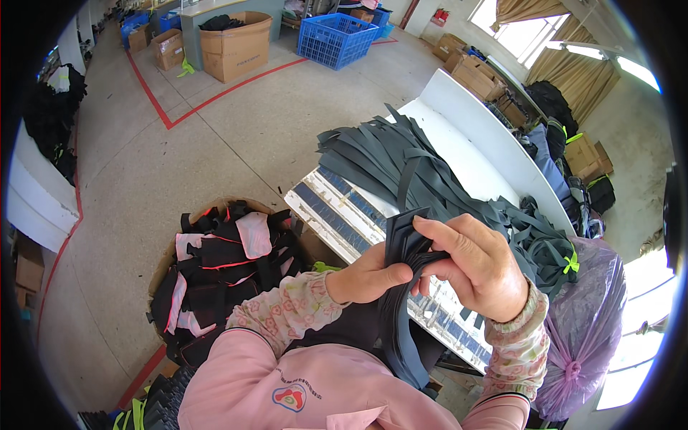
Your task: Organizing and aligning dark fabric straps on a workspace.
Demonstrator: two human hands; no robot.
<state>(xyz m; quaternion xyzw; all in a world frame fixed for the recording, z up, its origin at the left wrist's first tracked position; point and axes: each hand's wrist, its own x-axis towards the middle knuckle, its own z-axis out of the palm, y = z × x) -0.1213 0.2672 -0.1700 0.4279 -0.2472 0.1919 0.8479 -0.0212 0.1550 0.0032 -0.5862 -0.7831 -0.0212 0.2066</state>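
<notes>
- Left hand (369,276): closed on the stack of dark straps, thumb laid across its near face.
- Right hand (481,264): fingers bent, thumb and fingertips gripping the same stack at its upper part.
- Stack of dark straps (392,321): one bundle, flat lengths lying face to face; held between both hands in front of the chest, upper ends raised, lower lengths hanging toward the lap.
- Floral sleeves (288,309): one pair, gathered at the wrists, over a pink top.
- Heap of loose straps (383,159): dark grey, many, spread along the table beyond the hands.
- Table (460,152): white, with a raised panel along its far right side; near edge worn, striped blue and white.
- Yellow-green tie (571,262): knotted, at the right end of the heap.
- Plastic bag (577,322): purple, translucent, tied, right of the table.
- Black and pink goods (229,251): piled in an open carton left of the table.
- Crate (328,47): blue, slatted, on the floor beyond.
- Large carton (235,59): brown, open, dark contents, left of the crate.
</notes>
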